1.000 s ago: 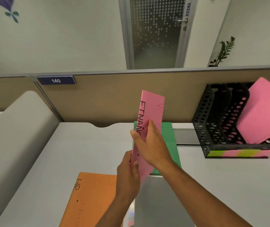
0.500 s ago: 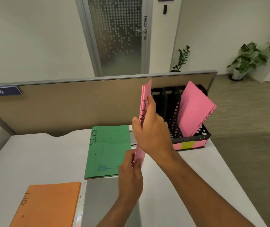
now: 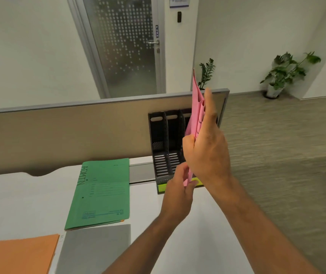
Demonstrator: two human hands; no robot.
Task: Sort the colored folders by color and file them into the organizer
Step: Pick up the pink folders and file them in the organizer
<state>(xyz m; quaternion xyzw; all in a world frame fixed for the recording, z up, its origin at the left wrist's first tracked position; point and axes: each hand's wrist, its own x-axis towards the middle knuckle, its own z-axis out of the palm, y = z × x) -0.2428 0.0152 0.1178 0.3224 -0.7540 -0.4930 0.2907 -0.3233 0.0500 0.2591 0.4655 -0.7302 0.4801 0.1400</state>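
– Two hands on the pink folder; where has it got to?
– A second ago it stood over the middle of the bench, in front of the green folder. Now it is upright and edge-on, right in front of the organizer, at its right slot.
– And the grip?
– The right hand clamps it, with the thumb on the left face and the fingers laid up the right face. The left hand pinches the near bottom corner.
– What does that mean for the job?
– This one is sorted, I think; only the drop into the slot is left.
– Anything in the way?
– The hand hides the right slot, so I cannot tell what sits in it. The slot walls are close, and the partition stands just behind. The green folder lies flat to the left and the orange folder at the near left, both unfiled.
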